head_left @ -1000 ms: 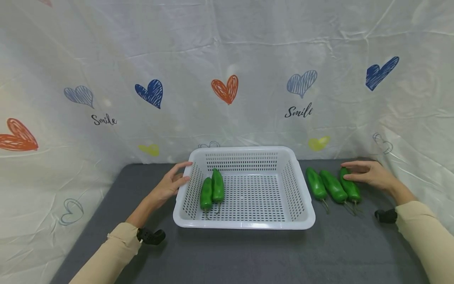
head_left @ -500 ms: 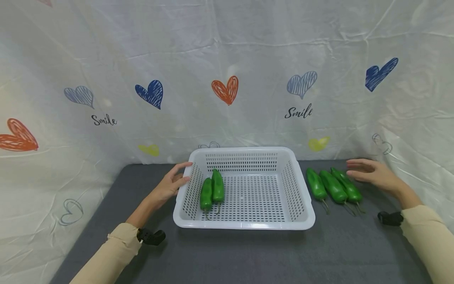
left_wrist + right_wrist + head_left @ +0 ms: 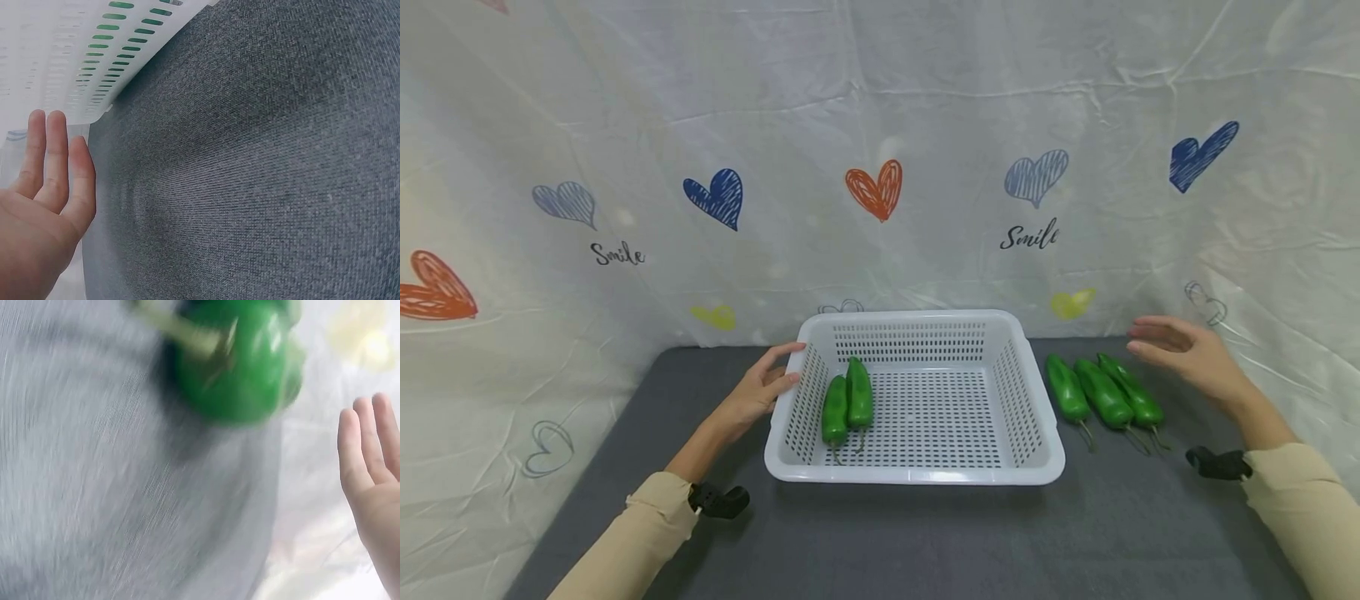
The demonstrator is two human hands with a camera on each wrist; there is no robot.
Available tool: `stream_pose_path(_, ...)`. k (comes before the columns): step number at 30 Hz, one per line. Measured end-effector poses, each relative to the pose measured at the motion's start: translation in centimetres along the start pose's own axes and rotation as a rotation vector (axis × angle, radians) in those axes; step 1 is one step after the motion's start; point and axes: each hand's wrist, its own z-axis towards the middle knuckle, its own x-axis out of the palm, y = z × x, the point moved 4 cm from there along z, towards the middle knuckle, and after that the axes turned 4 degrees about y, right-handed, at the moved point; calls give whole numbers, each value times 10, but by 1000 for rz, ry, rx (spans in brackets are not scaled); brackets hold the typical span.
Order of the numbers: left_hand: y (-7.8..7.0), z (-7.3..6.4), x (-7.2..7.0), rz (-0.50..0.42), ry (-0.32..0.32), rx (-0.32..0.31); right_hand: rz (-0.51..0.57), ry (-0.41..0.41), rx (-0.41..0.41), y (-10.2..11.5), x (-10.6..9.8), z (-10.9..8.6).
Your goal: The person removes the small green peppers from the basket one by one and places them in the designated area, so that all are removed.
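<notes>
A white plastic basket [image 3: 913, 477] with slotted sides stands mid-table in the head view. Two green chili peppers, one left [image 3: 835, 408] and one right [image 3: 860, 396], lie side by side in its left part. My left hand [image 3: 754, 393] touches the basket's left rim with the index finger and thumb; in the left wrist view three fingers [image 3: 56, 150] stretch up beside its wall. Right of the basket, three more green peppers [image 3: 1103, 393] lie in a row, stems toward me. Just above and right of the rightmost pepper [image 3: 1138, 402], my right hand [image 3: 1195, 358] hovers with extended fingers, holding nothing.
Dark grey cloth covers the table [image 3: 917, 542]. Behind it hangs a white curtain [image 3: 790, 125] printed with hearts and "Smile". A black wrist strap with a camera [image 3: 718, 502] sits on each forearm, below beige sleeves.
My right hand has let go of the rightmost pepper and lifted up from it. That pepper's tip has swung left toward its neighbour. The left hand and basket stay put.
</notes>
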Motion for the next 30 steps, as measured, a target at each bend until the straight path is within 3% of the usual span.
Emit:
stream_pose_path(9,1,-1,-1,-14,-8,13,167,-24,-94,40,22,10)
stream_pose_path(30,-3,-2,-2,35,-41,11,216,37,-96,102,58,40)
